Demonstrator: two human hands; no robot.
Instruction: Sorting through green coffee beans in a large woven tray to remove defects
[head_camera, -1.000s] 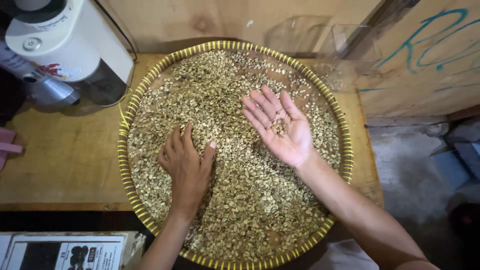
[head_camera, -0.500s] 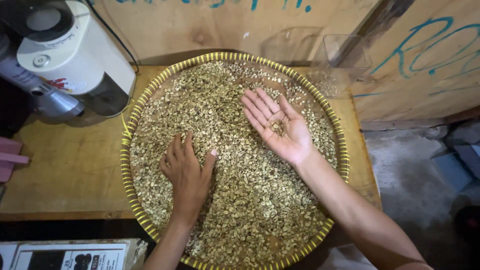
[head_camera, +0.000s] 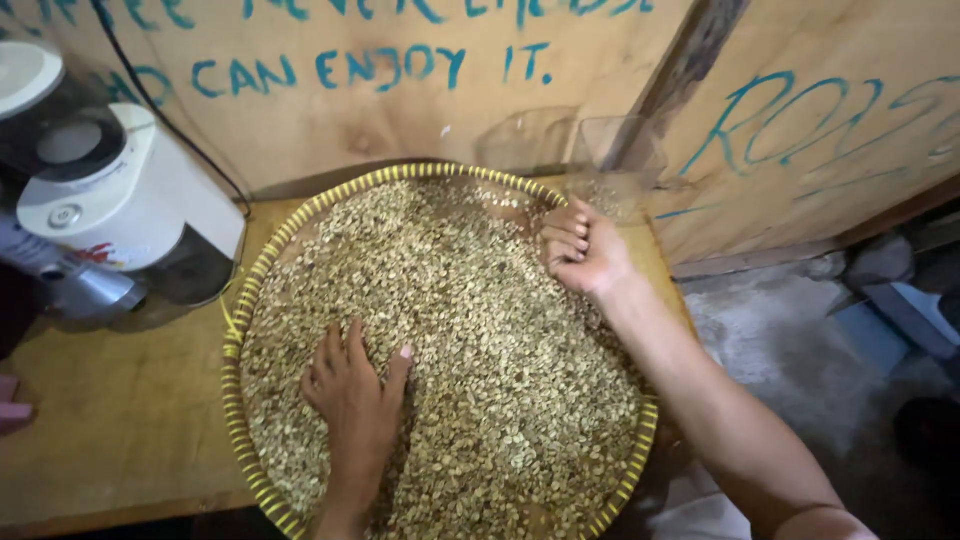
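Fingers of the right hand (head_camera: 580, 250) are curled into a loose fist, palm side up, at the far edge of the round woven tray with the yellow-striped rim (head_camera: 236, 400), just beside the clear plastic container (head_camera: 610, 160) against the plywood wall. Can't tell what's inside that fist, honestly. Left hand (head_camera: 352, 392) lies flat, fingers spread and relaxed, pressed onto the pale green coffee beans (head_camera: 480, 330) that cover the whole tray. Tray sits on a wooden table (head_camera: 110, 410). White electric grinder with a dark hopper (head_camera: 110, 210) stands off to the left, near the rim.
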